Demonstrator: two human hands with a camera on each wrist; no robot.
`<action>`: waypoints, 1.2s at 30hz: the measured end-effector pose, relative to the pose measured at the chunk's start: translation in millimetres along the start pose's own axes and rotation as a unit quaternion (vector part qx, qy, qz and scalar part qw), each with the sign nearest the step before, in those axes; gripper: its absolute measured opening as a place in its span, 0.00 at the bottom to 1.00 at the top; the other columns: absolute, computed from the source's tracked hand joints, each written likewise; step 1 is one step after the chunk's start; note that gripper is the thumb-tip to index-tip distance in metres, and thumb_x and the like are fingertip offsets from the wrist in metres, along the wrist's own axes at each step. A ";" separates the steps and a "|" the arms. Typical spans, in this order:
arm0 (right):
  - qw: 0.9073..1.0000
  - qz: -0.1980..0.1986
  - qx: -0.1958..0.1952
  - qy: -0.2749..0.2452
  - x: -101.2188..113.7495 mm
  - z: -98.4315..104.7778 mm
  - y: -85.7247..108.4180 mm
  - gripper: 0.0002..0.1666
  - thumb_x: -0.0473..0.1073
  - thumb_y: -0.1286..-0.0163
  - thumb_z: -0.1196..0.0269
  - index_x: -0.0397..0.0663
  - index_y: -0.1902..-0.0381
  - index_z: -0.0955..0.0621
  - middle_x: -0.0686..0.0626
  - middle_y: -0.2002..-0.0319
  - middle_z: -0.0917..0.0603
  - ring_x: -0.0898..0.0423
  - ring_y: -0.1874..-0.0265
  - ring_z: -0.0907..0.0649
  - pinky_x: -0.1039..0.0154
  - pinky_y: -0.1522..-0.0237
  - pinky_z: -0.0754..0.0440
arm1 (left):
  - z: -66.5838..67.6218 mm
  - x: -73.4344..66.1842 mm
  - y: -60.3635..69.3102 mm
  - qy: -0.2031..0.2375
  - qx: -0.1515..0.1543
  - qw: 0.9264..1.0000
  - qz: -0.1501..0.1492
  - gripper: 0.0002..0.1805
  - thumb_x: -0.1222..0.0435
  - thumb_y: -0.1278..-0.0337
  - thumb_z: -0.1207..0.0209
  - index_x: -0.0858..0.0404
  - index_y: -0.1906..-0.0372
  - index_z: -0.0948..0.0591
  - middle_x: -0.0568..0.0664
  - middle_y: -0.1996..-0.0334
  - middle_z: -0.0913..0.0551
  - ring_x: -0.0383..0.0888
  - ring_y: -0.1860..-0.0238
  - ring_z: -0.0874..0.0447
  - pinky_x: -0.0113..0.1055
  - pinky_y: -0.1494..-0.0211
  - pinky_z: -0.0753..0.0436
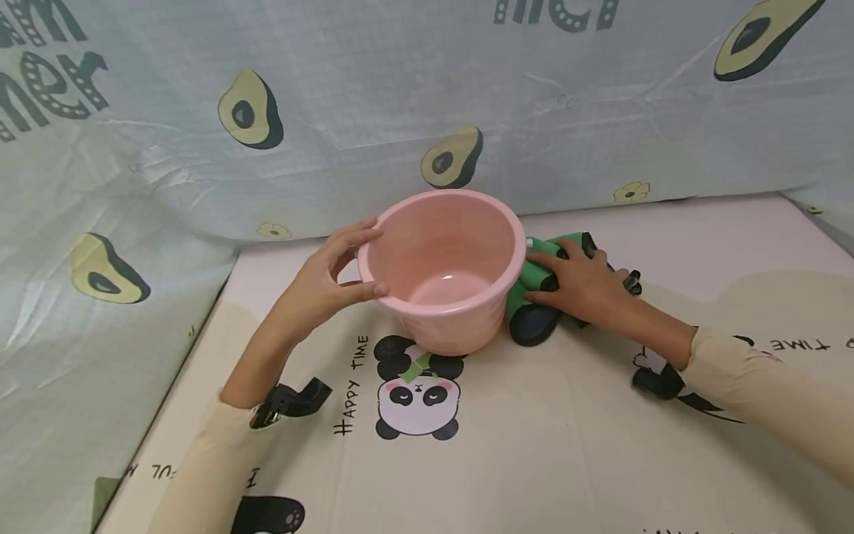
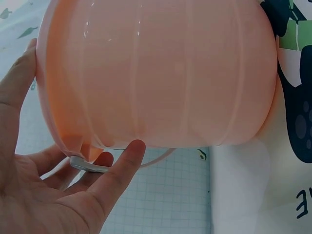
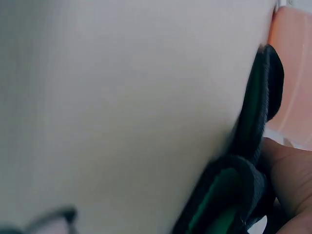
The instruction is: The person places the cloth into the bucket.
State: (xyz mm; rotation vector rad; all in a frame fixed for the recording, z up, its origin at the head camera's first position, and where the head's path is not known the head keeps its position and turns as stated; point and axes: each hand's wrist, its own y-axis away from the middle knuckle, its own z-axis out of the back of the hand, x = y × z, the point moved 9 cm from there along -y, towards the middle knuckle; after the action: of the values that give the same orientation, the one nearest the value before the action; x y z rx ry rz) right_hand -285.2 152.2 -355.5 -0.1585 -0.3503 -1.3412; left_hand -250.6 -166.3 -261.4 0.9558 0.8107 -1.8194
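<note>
A pink plastic bucket (image 1: 454,326) stands on the table, its opening tipped a little toward the head camera. My left hand (image 1: 320,285) grips its rim on the left, thumb at the front edge; in the left wrist view the fingers of that hand (image 2: 63,190) lie around the rim near the handle joint. Right of the bucket, green and black fabric items (image 1: 534,319) lie bunched against its side. My right hand (image 1: 587,285) has its fingers curled over them. In the right wrist view the dark fabric (image 3: 243,180) is beside part of that hand (image 3: 290,180).
A pale tablecloth (image 1: 534,445) with panda prints and lettering covers the table. Behind and to the left hangs a grey-green sheet (image 1: 347,96) with avocado prints, close behind the bucket. A black strap (image 1: 293,400) is on the left wrist.
</note>
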 end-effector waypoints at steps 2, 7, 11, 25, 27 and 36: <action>1.000 0.011 0.005 0.001 0.9 2.9 0.3 0.43 0.63 0.31 0.34 0.63 0.22 0.34 0.33 0.25 0.43 0.15 0.42 0.35 0.11 0.58 0.39 | 0.3 -0.4 -0.2 -0.004 0.000 1.000 -0.001 0.43 0.64 0.46 0.25 0.54 0.25 0.31 0.36 0.22 0.42 0.41 0.21 0.45 0.49 0.30 0.26; 0.996 0.084 -0.010 -0.004 5.2 11.5 3.3 0.33 0.47 0.28 0.33 0.55 0.28 0.26 0.30 0.28 0.38 0.18 0.41 0.31 0.20 0.53 0.28 | -0.8 -1.2 0.8 -0.006 0.001 1.000 -0.002 0.43 0.64 0.46 0.25 0.56 0.25 0.31 0.37 0.22 0.43 0.42 0.21 0.45 0.49 0.31 0.26; 0.983 0.178 -0.047 -0.017 7.4 23.1 10.9 0.29 0.29 0.33 0.33 0.50 0.35 0.18 0.27 0.31 0.35 0.27 0.37 0.27 0.34 0.46 0.21 | -0.8 -2.3 0.1 -0.007 0.007 1.000 -0.004 0.43 0.63 0.46 0.25 0.57 0.25 0.32 0.39 0.21 0.43 0.43 0.21 0.45 0.48 0.32 0.25; 0.932 0.328 -0.142 0.057 5.9 50.1 38.1 0.03 0.47 0.39 0.27 0.65 0.68 0.10 0.37 0.42 0.23 0.41 0.58 0.20 0.47 0.57 0.21 | -0.4 -1.6 0.2 -0.013 0.006 1.000 0.001 0.42 0.62 0.44 0.26 0.56 0.25 0.32 0.38 0.21 0.43 0.43 0.21 0.46 0.49 0.31 0.26; 0.924 0.346 -0.151 0.057 10.0 50.9 41.9 0.04 0.50 0.42 0.24 0.66 0.71 0.11 0.39 0.43 0.22 0.42 0.59 0.21 0.48 0.58 0.22 | -0.4 -1.2 -0.4 -0.014 0.006 1.000 0.002 0.42 0.62 0.44 0.26 0.56 0.25 0.32 0.38 0.21 0.44 0.43 0.21 0.46 0.50 0.30 0.27; 0.890 0.405 -0.197 0.070 19.6 69.8 49.8 0.30 0.36 0.57 0.17 0.57 0.54 0.12 0.38 0.44 0.22 0.38 0.55 0.20 0.43 0.58 0.20 | 1.1 -1.9 -0.8 -0.017 0.009 1.000 0.002 0.42 0.61 0.44 0.27 0.55 0.25 0.32 0.36 0.22 0.43 0.40 0.21 0.47 0.46 0.27 0.30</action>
State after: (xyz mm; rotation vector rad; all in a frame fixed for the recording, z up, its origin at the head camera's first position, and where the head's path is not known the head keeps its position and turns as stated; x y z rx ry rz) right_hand -244.2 167.1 -279.0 -0.4873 0.1254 -0.5648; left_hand -251.0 -166.1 -259.1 0.9352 0.7734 -1.8370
